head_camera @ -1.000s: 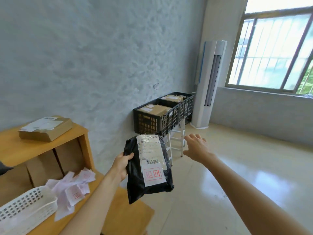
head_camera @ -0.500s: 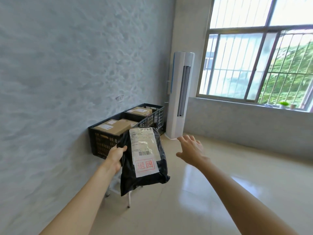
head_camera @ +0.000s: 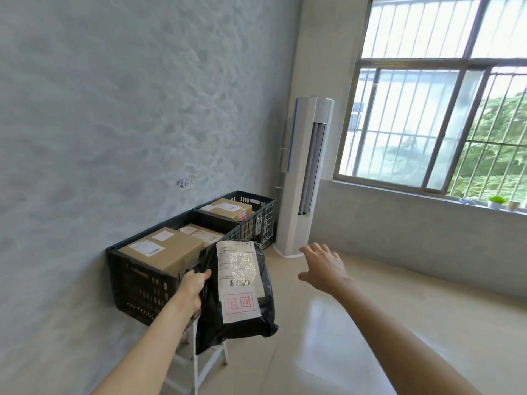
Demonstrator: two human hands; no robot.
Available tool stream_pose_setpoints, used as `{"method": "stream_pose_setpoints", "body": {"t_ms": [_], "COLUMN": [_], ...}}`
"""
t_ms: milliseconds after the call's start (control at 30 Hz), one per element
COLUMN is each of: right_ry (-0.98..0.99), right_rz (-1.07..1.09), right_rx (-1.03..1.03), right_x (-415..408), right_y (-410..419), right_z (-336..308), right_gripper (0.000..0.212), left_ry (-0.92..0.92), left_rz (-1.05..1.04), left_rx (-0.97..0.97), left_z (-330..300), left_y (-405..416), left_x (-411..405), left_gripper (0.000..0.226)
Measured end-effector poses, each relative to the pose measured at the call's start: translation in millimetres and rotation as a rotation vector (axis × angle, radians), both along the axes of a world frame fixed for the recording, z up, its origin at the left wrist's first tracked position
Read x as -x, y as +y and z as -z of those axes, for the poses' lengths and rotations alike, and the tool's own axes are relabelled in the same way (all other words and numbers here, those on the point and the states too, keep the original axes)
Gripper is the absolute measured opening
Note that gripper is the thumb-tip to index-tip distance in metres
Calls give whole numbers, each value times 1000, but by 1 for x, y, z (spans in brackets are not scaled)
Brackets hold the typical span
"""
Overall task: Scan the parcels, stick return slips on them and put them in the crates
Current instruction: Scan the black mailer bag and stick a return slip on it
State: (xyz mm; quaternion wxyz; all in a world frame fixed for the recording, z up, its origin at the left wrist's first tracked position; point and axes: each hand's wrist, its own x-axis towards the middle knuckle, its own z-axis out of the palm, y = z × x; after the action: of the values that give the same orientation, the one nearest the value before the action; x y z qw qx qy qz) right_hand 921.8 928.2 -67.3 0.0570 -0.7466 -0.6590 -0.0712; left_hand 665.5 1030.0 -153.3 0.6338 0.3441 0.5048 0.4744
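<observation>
My left hand [head_camera: 191, 289] grips the left edge of a black plastic mailer parcel [head_camera: 265, 306]. The parcel hangs upright and bears a white shipping label and a return slip [head_camera: 240, 305] with red characters. Just behind it stand two black crates against the wall: the near crate [head_camera: 137, 283] holds cardboard boxes [head_camera: 161, 249], the far crate [head_camera: 258, 218] holds another box [head_camera: 226, 209]. My right hand [head_camera: 320, 267] is stretched forward to the right of the parcel, fingers spread, holding nothing.
The crates sit on a white metal stand [head_camera: 199, 363]. A small paper label [head_camera: 186, 184] is stuck on the wall above them. A tall white air conditioner [head_camera: 306, 178] stands in the corner beside a barred window [head_camera: 439, 118]. Glossy floor lies to the right.
The view has swung from the wooden table towards the crates, which are now much closer. My left hand has carried the parcel up to the near crate's corner; my right hand stays outstretched.
</observation>
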Motion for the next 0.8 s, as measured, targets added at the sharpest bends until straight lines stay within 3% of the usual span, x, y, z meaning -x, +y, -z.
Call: {"method": "stream_pose_setpoints", "body": {"t_ms": [167,367,667,800], "right_ry": [4,34,48,34], "right_rz": [-22,-100,-315,-428], "right_rx": [-27,26,72,48], "right_x": [-17,-40,-72,-71], "right_y": [103,222,429,516], "right_z": [-6,19,45,38], "right_gripper": [60,60,60,59], "left_ry": [21,78,97,113], "left_rz": [7,-43,-313,-429], "left_rx": [-36,26,122,150], "left_z": [-13,10,47,52], "left_y": [103,209,359,412], "left_x": [-29,-49,-61,-53], "left_gripper": [18,27,27,41]}}
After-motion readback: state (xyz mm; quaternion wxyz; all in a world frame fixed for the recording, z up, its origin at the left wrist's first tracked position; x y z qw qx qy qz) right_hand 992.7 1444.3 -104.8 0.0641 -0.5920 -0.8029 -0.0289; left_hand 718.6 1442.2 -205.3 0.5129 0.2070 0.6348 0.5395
